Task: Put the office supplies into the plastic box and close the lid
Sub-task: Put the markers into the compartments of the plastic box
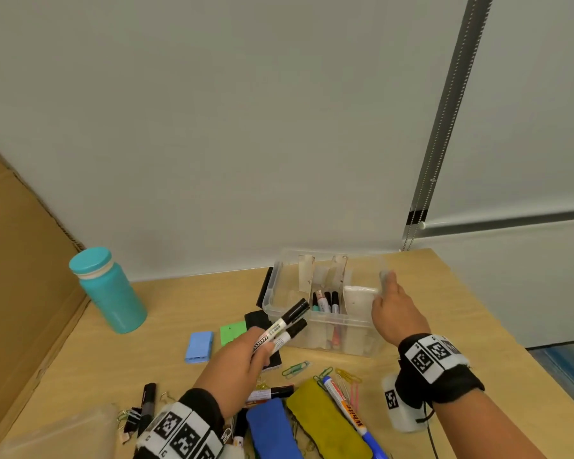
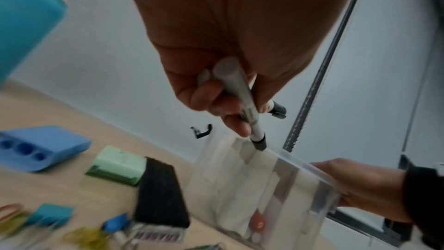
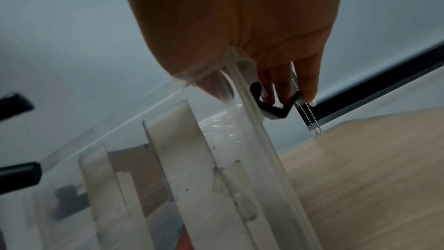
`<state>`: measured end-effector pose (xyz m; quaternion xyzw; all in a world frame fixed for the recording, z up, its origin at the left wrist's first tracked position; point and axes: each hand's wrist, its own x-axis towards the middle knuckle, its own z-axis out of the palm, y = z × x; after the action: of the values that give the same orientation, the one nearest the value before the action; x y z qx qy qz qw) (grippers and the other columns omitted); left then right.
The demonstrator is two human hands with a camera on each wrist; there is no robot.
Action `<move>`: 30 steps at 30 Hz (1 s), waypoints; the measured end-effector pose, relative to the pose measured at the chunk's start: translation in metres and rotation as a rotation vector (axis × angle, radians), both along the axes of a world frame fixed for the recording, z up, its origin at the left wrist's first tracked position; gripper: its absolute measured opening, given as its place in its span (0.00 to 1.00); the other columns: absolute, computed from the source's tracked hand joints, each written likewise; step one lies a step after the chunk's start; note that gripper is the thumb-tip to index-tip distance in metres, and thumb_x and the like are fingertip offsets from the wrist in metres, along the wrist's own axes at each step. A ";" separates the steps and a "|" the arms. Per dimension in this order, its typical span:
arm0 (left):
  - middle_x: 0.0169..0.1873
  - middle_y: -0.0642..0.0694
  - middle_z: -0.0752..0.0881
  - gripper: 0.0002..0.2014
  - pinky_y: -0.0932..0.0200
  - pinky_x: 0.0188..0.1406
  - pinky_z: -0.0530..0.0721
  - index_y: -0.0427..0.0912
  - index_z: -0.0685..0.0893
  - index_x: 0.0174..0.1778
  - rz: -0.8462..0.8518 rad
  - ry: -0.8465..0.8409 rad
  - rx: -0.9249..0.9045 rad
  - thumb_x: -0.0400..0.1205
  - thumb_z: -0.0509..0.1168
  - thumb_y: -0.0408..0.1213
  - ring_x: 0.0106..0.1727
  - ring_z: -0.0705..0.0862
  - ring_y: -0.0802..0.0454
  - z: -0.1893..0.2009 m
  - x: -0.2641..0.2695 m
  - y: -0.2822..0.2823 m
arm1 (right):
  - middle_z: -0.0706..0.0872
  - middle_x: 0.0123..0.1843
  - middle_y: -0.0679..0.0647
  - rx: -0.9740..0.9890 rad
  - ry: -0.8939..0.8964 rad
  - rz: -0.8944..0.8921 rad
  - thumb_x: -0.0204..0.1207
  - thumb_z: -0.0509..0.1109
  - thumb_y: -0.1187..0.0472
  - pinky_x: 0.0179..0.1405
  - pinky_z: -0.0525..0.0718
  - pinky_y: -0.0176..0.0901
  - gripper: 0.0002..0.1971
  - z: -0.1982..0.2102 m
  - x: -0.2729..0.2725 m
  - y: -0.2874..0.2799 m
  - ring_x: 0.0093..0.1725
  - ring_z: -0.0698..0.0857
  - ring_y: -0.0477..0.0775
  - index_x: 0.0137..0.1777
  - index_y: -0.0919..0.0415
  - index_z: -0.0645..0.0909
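A few pens already stand in the box (image 1: 280, 286), the left hand (image 1: 236, 359) grips two markers (image 1: 284, 324), the right hand (image 1: 393, 309) seemingly clasps its rim, and much clutter remains nearby.

I'm in an office: a pale wood worktop (image 1: 444, 313) against a plain white wall (image 1: 246, 127), a roller blind (image 1: 527, 111) with a bead chain (image 1: 411, 233), and markers (image 1: 345, 405), paper clips (image 1: 294, 368), binder clips (image 1: 131, 419) and erasers (image 1: 274, 429) scattered around.
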<state>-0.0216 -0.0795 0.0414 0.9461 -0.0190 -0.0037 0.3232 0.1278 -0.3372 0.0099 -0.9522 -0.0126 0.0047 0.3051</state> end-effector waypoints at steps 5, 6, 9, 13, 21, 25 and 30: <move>0.39 0.53 0.81 0.07 0.71 0.30 0.75 0.55 0.72 0.56 0.004 -0.104 -0.006 0.87 0.50 0.47 0.36 0.79 0.60 0.036 0.016 -0.029 | 0.66 0.80 0.59 -0.028 0.005 0.002 0.81 0.52 0.58 0.66 0.77 0.54 0.31 0.002 -0.001 0.000 0.74 0.72 0.61 0.82 0.58 0.46; 0.40 0.53 0.80 0.08 0.72 0.29 0.74 0.54 0.73 0.58 0.014 -0.119 0.011 0.87 0.50 0.47 0.36 0.79 0.61 0.042 0.022 -0.035 | 0.66 0.80 0.59 -0.034 0.003 0.002 0.81 0.52 0.58 0.66 0.76 0.54 0.32 0.002 -0.001 0.000 0.75 0.72 0.60 0.83 0.58 0.45; 0.37 0.55 0.78 0.12 0.70 0.27 0.68 0.48 0.75 0.61 0.061 -0.102 0.130 0.87 0.51 0.46 0.33 0.75 0.63 0.048 0.055 -0.054 | 0.65 0.81 0.59 -0.042 -0.004 0.002 0.81 0.52 0.57 0.66 0.76 0.54 0.33 0.001 -0.002 0.000 0.75 0.71 0.60 0.84 0.58 0.44; 0.41 0.48 0.83 0.13 0.59 0.37 0.81 0.40 0.75 0.61 0.150 0.071 0.211 0.87 0.53 0.43 0.37 0.82 0.53 0.044 0.107 -0.076 | 0.66 0.80 0.59 -0.044 -0.016 -0.009 0.81 0.53 0.56 0.65 0.78 0.54 0.33 0.000 -0.001 0.001 0.74 0.72 0.59 0.84 0.57 0.44; 0.54 0.43 0.86 0.16 0.54 0.52 0.80 0.38 0.75 0.61 0.200 0.172 0.331 0.81 0.64 0.43 0.51 0.85 0.46 0.032 0.139 -0.081 | 0.63 0.81 0.57 -0.058 -0.036 -0.004 0.81 0.53 0.55 0.66 0.77 0.52 0.35 0.000 -0.002 0.001 0.76 0.69 0.57 0.84 0.57 0.41; 0.51 0.42 0.86 0.12 0.57 0.41 0.77 0.39 0.73 0.64 0.211 0.127 0.245 0.86 0.53 0.36 0.48 0.85 0.45 0.035 0.133 -0.072 | 0.62 0.82 0.57 -0.062 -0.034 -0.001 0.81 0.53 0.55 0.68 0.76 0.53 0.35 -0.001 -0.002 0.000 0.77 0.67 0.57 0.85 0.57 0.41; 0.57 0.42 0.81 0.20 0.52 0.53 0.84 0.43 0.66 0.74 0.106 0.115 0.179 0.85 0.52 0.33 0.52 0.83 0.44 0.028 0.124 -0.067 | 0.63 0.81 0.57 -0.074 -0.030 -0.009 0.81 0.53 0.54 0.67 0.76 0.53 0.35 0.000 -0.003 0.001 0.77 0.67 0.57 0.84 0.58 0.40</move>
<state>0.1019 -0.1465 0.0694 0.9691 0.0501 -0.0423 0.2377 0.1253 -0.3359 0.0100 -0.9629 -0.0125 -0.0103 0.2694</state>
